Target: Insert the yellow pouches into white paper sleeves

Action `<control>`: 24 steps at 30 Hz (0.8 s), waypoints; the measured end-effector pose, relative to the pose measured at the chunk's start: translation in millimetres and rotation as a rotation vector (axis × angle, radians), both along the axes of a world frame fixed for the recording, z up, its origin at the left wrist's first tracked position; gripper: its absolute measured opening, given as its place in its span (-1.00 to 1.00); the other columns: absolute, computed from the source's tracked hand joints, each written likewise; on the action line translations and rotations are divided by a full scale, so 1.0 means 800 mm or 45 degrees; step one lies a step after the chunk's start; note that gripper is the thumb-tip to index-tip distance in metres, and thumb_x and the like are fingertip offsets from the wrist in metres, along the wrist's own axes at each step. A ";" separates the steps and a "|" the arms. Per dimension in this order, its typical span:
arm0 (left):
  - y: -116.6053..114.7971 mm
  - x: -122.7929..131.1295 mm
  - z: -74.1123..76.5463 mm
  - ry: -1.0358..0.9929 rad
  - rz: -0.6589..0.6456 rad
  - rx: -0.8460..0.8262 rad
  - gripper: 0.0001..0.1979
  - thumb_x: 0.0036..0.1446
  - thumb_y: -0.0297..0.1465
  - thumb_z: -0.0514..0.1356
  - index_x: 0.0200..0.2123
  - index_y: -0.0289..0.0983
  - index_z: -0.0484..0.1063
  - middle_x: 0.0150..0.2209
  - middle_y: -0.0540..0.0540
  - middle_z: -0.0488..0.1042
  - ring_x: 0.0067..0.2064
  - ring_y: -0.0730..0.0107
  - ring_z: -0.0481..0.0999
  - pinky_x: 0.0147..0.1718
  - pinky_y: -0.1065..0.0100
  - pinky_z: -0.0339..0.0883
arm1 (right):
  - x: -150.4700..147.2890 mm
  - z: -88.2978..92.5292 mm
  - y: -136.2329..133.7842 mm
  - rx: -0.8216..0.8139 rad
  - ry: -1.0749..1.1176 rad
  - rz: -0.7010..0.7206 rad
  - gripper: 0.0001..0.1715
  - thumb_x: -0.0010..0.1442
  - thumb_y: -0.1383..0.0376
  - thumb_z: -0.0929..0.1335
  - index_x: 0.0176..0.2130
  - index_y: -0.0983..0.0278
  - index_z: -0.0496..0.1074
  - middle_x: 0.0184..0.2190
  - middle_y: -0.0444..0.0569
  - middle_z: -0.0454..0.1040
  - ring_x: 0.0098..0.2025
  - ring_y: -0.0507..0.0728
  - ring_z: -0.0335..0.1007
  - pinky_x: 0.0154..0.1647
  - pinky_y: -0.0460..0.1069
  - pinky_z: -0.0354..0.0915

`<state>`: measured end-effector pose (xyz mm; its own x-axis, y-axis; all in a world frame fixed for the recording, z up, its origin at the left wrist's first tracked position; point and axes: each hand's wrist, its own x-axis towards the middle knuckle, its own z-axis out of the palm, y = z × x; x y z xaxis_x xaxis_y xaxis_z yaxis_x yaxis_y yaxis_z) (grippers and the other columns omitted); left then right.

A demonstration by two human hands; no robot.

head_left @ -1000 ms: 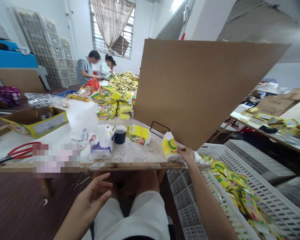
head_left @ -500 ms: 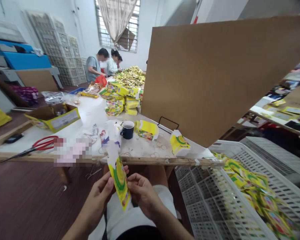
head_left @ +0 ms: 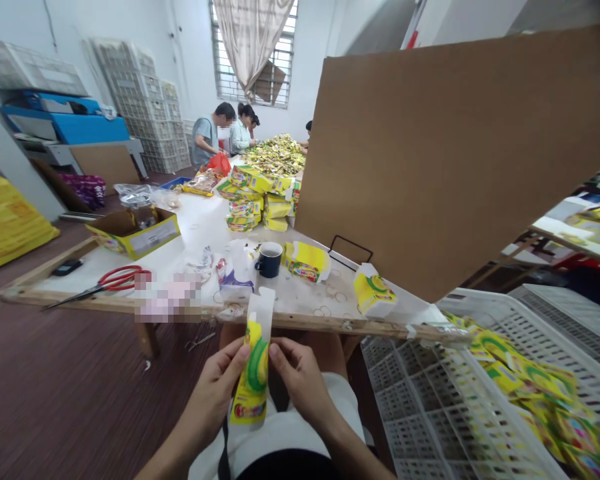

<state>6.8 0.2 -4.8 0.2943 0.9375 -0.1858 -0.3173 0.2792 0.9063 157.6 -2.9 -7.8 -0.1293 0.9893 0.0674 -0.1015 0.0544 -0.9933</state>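
Observation:
Over my lap, just in front of the table edge, I hold a yellow and green printed carton [head_left: 256, 377] with a white flap standing up at its far end. My left hand [head_left: 226, 373] pinches its left side, thumb on the near face. On the opposite side, my right hand [head_left: 296, 373] grips the edge with thumb and fingers. A dark blue mug [head_left: 269, 263] with a white inside stands on the table beyond the carton. Beside the mug lies a yellow box [head_left: 307, 261], and another box [head_left: 374, 291] sits to its right.
Red-handled scissors [head_left: 115, 281] and an open yellow tray box [head_left: 155, 239] lie on the left of the table [head_left: 200, 223]. A large cardboard sheet [head_left: 430, 160] rises at right. Below it, a white crate [head_left: 420, 400] holds yellow packets. Co-workers [head_left: 207, 137] stand near a packet heap [head_left: 275, 157].
The carton has turned so that its broad printed face and white flap show more fully. Both hands still hold it. My view has swung slightly left.

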 end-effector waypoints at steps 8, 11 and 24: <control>-0.001 0.006 -0.003 0.136 0.027 0.120 -0.59 0.08 -0.15 0.21 -0.11 -0.32 0.44 -0.30 -0.11 0.59 -0.23 0.18 0.56 -0.32 0.33 0.42 | 0.005 -0.014 -0.004 0.130 -0.270 -0.166 -0.66 0.20 0.10 0.35 -0.32 0.31 0.55 -0.42 -0.02 0.45 -0.31 0.15 0.37 -0.24 -0.01 0.32; 0.001 0.006 -0.006 0.201 0.027 0.201 -0.64 0.09 -0.21 0.22 -0.11 -0.31 0.38 -0.24 -0.13 0.58 -0.16 0.15 0.55 -0.26 0.31 0.42 | 0.003 -0.020 0.001 0.125 -0.249 -0.235 -0.66 0.19 0.12 0.35 -0.43 0.32 0.51 -0.46 -0.04 0.44 -0.36 0.13 0.35 -0.32 -0.04 0.30; 0.001 -0.002 0.001 -0.056 -0.300 0.228 -0.51 0.09 -0.35 0.25 0.04 -0.15 0.12 -0.18 -0.11 0.54 -0.18 0.24 0.57 -0.23 0.32 0.38 | 0.033 0.002 0.003 0.159 -0.026 0.048 -0.72 0.19 0.15 0.36 -0.11 0.21 0.41 -0.33 -0.07 0.44 -0.29 0.12 0.36 -0.27 -0.05 0.28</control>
